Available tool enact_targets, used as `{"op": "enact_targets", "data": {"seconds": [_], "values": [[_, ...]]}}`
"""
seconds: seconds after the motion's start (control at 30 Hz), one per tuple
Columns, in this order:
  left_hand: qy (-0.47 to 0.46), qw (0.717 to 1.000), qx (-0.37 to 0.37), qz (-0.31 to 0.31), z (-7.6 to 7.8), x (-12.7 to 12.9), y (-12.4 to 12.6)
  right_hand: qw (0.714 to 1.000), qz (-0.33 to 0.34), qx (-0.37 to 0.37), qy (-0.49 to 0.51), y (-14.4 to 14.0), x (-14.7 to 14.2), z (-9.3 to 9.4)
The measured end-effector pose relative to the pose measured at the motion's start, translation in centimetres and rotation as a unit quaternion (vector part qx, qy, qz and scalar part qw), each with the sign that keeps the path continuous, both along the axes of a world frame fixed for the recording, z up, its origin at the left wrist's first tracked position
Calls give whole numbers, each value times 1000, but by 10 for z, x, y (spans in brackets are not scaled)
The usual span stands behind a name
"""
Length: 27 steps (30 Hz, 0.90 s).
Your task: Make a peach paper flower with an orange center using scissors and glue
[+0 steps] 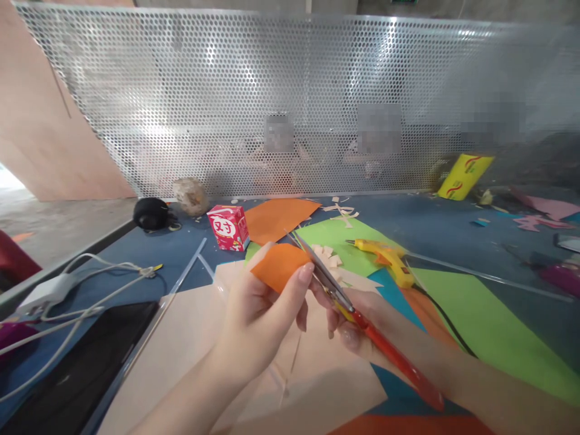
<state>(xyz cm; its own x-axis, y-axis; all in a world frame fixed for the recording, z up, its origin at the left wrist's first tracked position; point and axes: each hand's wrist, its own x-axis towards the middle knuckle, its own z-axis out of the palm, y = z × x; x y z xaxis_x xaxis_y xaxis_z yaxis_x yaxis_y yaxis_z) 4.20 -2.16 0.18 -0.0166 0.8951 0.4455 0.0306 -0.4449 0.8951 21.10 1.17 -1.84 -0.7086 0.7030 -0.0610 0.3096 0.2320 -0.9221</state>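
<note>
Between the thumb and fingers of my left hand (267,308) is a small piece of orange paper (281,264), curved along its top edge. My right hand (362,320) grips a pair of scissors (385,344) with red handles, their blades pointing up and left. The blades lie beside the orange piece's right edge, close to my left thumb; I cannot tell whether they touch the paper. Underneath both hands are large pale pink sheets (181,338). Just behind the blades lies a small heap of pale cut paper pieces (328,257) on a green sheet (362,232).
A yellow glue gun (389,260) lies at right with its black cord. Clear glue sticks (188,266), a red box (228,228), a black tablet-like slab (86,362) and white cables (86,311) are at left. A perforated metal screen (226,90) stands behind the table.
</note>
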Motion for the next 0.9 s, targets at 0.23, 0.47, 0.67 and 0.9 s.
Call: {"op": "enact_targets", "data": {"seconds": [0.23, 0.47, 0.67, 0.9], "values": [[18, 1000, -15, -10, 0, -4, -1, 1000, 6, 7, -8, 1, 0, -4], [18, 1000, -7, -20, 4, -9, -1, 999, 12, 12, -31, 0, 1, 1], [7, 1000, -11, -28, 5, -11, -1, 999, 7, -35, -14, 2, -1, -7], [-16, 999, -17, -29, 5, -12, -2, 998, 15, -62, -18, 2, -1, -2]]}}
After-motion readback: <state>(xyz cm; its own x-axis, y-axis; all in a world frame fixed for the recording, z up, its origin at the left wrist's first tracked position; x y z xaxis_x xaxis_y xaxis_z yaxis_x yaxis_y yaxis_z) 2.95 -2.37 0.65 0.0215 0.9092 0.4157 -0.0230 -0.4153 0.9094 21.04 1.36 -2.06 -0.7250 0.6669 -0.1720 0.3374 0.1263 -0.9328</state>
